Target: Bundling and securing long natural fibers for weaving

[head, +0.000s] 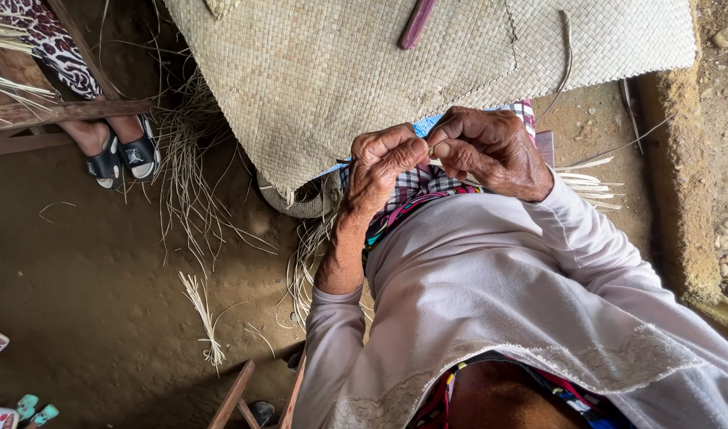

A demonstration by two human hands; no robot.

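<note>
Woven pale straw makes up the big mat (pixel 364 71), which spreads across the top of the view over the earthen floor (pixel 102 270). Most of the mat already shows a closed, even weave; its lower left edge, by the judgement these pictures allow, is unfinished, with loose strands (pixel 193 183) fanning out from it onto the floor. A dark stick (pixel 417 22) lies on the mat near the top. Below the mat the person's lap is covered by a checked cloth (pixel 415 184).

Both hands meet just over that cloth. The left hand (pixel 384 163) and the right hand (pixel 491 147) have their fingers pinched together, tip to tip, on what seems to be a thin strip; it is too small to make out. More cut strips (pixel 590 181) poke out by the right wrist, and a small bundle (pixel 203 314) lies apart on the floor.

Open floor lies to the left; another person's sandalled feet (pixel 124 155) stand at the mat's left edge, and a raised earthen ledge (pixel 681 199) hems the right.
</note>
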